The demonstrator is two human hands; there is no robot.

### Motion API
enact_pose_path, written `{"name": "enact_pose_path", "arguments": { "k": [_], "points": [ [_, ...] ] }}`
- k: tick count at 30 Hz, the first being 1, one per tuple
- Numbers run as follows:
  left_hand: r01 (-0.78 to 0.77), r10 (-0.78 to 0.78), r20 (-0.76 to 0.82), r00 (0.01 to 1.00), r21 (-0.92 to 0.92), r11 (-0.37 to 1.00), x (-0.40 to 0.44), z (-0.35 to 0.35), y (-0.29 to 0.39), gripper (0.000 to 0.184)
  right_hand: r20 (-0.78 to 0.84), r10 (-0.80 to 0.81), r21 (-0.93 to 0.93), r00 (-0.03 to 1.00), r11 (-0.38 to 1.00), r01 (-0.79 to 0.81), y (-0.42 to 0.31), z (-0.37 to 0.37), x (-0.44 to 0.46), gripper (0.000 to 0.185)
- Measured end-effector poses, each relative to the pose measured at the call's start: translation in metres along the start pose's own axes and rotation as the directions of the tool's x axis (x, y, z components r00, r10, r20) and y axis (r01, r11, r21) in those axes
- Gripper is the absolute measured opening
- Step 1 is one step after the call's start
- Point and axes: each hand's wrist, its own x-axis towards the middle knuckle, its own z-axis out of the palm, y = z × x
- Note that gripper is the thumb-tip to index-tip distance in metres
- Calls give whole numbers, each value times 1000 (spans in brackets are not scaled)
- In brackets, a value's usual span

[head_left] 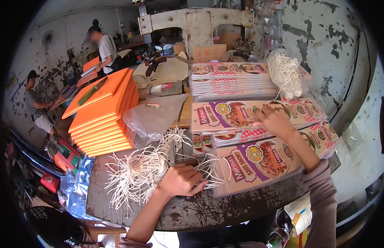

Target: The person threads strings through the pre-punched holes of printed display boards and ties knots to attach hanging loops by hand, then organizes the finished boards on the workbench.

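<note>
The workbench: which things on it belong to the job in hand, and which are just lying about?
Probably in the job:
printed cards, under the right hand
loose white strings, by the left hand
string bundle, on more printed cards

Probably just lying about:
orange stack, apart from both hands
green-handled knife, on that stack
clear plastic bag

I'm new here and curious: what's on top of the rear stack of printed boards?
A bundle of pale string, apparently in clear plastic, sits toward the right end of the rear stack. The print directly beneath the bundle is hidden.
</note>
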Motion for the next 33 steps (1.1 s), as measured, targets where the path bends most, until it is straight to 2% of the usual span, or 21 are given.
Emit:
{"name": "enact_pose_path", "arguments": {
  "k": [1, 3, 6, 10, 12, 15, 17, 19, 21, 22, 24, 25, 27, 29, 31, 32, 33],
  "points": [
    [-15, 14, -55, 998, -6, 1000, 0, 1, 0, 22, -1, -3, 0, 1000, 1000, 3, 2, 2, -1, 35],
    [-8, 9, -55, 998, 8, 1000, 0, 1, -1, 24, -209, -82, 32, 974, 995, 91, 5, 12, -4, 48],
    [-1, 2, -41, 999, 28, 1000, -2, 0, 0, 24, -101, -120, 121, 988, 984, 132, 12, 23, -4, 51],
    [-11, 14, -62, 998, 50, 999, -3, 1, 0, 23, -17, -126, 112, 992, 986, 127, 12, 24, -1, 47],
    [-10, 14, -73, 997, 63, 998, -3, 2, 0, 23, -139, -166, 44, 976, 984, 174, 11, 26, -1, 39],
    [-5, 12, -102, 995, 73, 997, 0, 1, -2, 23, -155, -143, -30, 977, 990, 140, 13, 26, 3, 34],
    [-3, 10, -113, 994, 71, 997, 0, -2, -1, 22, -88, -123, -92, 988, 989, 115, 15, 21, 11, 32],
    [43, -36, -55, 998, 139, 989, -1, -5, -1, 21, -23, -96, -153, 995, 984, 91, 15, 22, 12, 30],
    [45, -37, -57, 998, 146, 988, -2, -6, 0, 21, -236, -142, -215, 961, 972, 91, 15, 27, 11, 31],
    [49, -40, -61, 997, 157, 986, -2, -6, 0, 20, -236, -142, -217, 961, 972, 90, 15, 26, 8, 31],
    [56, -44, -77, 996, 164, 985, 0, -6, 0, 20, -218, -18, -93, 976, 996, -3, 10, 18, -4, 34],
    [66, -50, -93, 994, 171, 983, -1, -7, 1, 20, -218, -21, -93, 976, 996, 1, 7, 11, -13, 34],
    [106, -92, -85, 992, 179, 978, -1, -8, 1, 20, -340, -69, -93, 938, 995, 39, -1, -7, -37, 41],
    [147, -134, -83, 987, 185, 972, 0, -9, 3, 19, -288, -3, 10, 958, 1000, 6, -22, -36, -67, 47],
    [306, -298, -98, 949, 72, 949, 5, -12, 7, 18, -233, -25, 60, 972, 997, 40, -40, -58, -98, 48],
    [309, -301, -103, 948, 74, 948, 7, -13, 11, 18, -209, -34, 57, 977, 997, 47, -49, -63, -111, 46],
    [438, -461, -26, 887, -264, 859, 10, -14, 17, 16, -185, -42, 55, 982, 997, 53, -57, -66, -122, 44]
  ]
}}
